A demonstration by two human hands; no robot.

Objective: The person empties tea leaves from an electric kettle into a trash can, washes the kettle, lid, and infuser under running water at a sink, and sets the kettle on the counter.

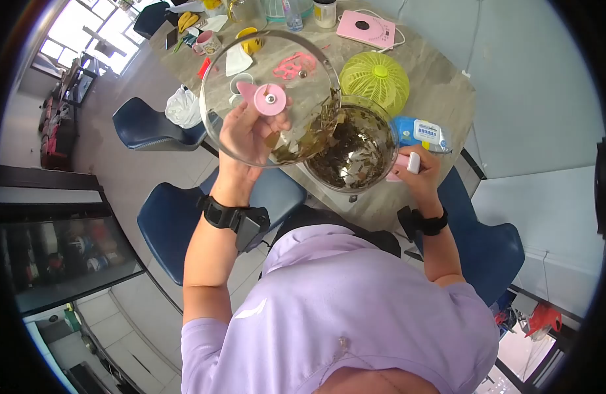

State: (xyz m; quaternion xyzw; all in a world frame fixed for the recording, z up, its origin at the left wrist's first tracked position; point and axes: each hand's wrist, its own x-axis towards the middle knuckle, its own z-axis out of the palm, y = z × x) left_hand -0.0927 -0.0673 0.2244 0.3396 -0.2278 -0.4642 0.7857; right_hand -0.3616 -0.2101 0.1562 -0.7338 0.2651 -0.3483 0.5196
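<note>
My left hand [250, 131] is closed on a large clear glass lid [296, 49] with a pink round knob [270, 100]; its thumb and fingers are by the knob. Wet brown-green leaves [309, 141] cling to the lid's right and lower part. Beside it, at the table's near edge, is a glass pot [355, 148] with dark liquid and many floating leaves. The lid's right edge overlaps the pot's left side in view. My right hand [418, 174] is wrapped round the pot's pink and white handle [410, 163].
A green mesh dome [375, 82] and a blue wipes pack [422, 134] lie just beyond the pot. Farther back are a pink hot plate [365, 29], mugs [207, 43] and a white jar [325, 13]. Blue chairs [168, 223] flank the table [441, 79].
</note>
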